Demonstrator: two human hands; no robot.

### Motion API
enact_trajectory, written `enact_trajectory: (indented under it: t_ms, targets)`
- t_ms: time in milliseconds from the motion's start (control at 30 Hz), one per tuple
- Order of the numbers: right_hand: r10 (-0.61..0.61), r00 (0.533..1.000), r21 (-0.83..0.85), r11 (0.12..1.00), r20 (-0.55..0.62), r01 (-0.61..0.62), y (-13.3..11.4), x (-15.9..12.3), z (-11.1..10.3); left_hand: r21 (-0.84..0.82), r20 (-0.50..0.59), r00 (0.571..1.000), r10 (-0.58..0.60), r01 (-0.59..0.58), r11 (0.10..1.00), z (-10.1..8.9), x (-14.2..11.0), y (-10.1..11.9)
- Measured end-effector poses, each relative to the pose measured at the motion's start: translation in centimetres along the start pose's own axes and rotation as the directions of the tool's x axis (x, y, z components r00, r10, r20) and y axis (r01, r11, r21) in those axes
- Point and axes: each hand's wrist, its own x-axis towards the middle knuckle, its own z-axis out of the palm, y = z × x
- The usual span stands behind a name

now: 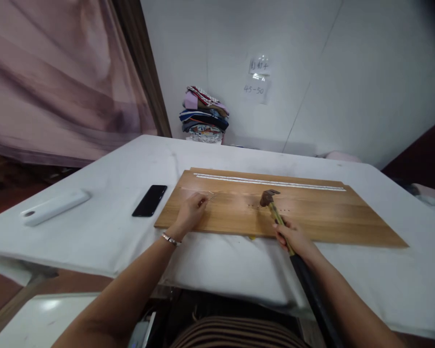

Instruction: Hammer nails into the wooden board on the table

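Note:
A long wooden board (329, 217) lies on the white table (105, 232). My right hand (293, 238) is wrapped round the handle of a hammer (271, 205), whose head rests on the board near a short row of small nails (270, 209). My left hand (193, 211) lies on the board's left part with its fingers pinched on a thin nail (210, 196). A bracelet sits on my left wrist. A pale strip (268, 181) runs along the board's far edge.
A black phone (150, 200) lies left of the board, and a white oblong case (54, 207) further left. A pile of folded cloth (204, 116) stands against the white wall. A pinkish curtain hangs at left.

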Motion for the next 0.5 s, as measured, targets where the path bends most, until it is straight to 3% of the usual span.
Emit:
enact_trajectory:
  t_ms: [133, 300, 500]
  targets:
    - [0.030, 1.000, -0.022, 0.999, 0.004, -0.030, -1.2, -0.3, 0.6, 0.048, 0.038, 0.999, -0.028, 0.027, 0.998, -0.8, 0.4, -0.9]
    - [0.041, 0.999, -0.047, 0.998, 0.013, -0.040, -1.3, -0.3, 0.9, 0.132, 0.112, 0.993, 0.020, -0.034, 0.991, 0.0, 1.3, -0.9]
    - [0.058, 0.998, -0.050, 0.997, 0.019, -0.057, -1.5, -0.7, 0.6, 0.247, 0.114, 0.992, -0.050, 0.020, 0.969, 0.4, 3.5, -1.1]
